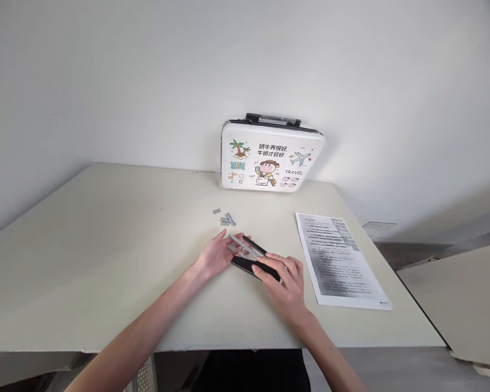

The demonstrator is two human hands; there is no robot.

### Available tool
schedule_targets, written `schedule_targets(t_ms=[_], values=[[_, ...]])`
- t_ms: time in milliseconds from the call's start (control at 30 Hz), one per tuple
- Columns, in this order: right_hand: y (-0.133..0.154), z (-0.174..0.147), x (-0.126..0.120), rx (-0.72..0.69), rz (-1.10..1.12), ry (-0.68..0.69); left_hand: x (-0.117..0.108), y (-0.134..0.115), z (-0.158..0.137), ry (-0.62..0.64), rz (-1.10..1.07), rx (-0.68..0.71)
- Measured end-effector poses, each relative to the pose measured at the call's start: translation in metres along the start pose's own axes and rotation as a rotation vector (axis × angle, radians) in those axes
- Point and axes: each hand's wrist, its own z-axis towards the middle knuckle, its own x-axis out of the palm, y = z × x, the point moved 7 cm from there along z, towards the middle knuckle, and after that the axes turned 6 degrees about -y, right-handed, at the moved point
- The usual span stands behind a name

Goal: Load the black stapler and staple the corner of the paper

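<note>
Your pale table (pixel 85 261) bears a white case (pixel 269 158). In front of the case, your right hand (pixel 288 283) grips an opened black stapler (pixel 249 267); your left hand (pixel 216 255) curls its fingers behind it, any hold impossible to tell, with grey staple strips (pixel 231 220) nearer the case.

Ahead of you: white case (pixel 271 158) upright at back of counter (pixel 85 261), before pale wall (pixel 126 81). Black handle (pixel 273 118) on top. Cartoon prints on face turned to you: palms, plane, character in hat, word TRAVEL, Chinese lettering. To your right: printed sheet (pixel 347 267) flat on counter, dark smear over text. Past counter's right edge: pale panel (pixel 461 296). Below counter, your left: perforated item (pixel 146 377), partly hidden. Grey floor (pixel 400 370) below, your right.
</note>
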Motion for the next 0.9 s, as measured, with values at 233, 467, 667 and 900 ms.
schedule_targets(t_ms=[233, 467, 667, 900], values=[[-0.013, 0.005, -0.019, 0.167, 0.006, -0.125, -0.013, -0.007, 0.001, -0.210, 0.080, 0.189], [-0.046, -0.008, -0.021, 0.720, 0.152, -0.120, 0.004, -0.028, -0.026, -0.267, 0.676, 0.500], [-0.056, -0.014, -0.006, 0.851, 0.233, -0.071, 0.024, -0.011, -0.026, -0.081, 0.725, 0.455], [-0.096, 0.003, 0.036, 0.888, 0.270, -0.092, 0.007, -0.008, -0.017, -0.184, 0.264, 0.280]])
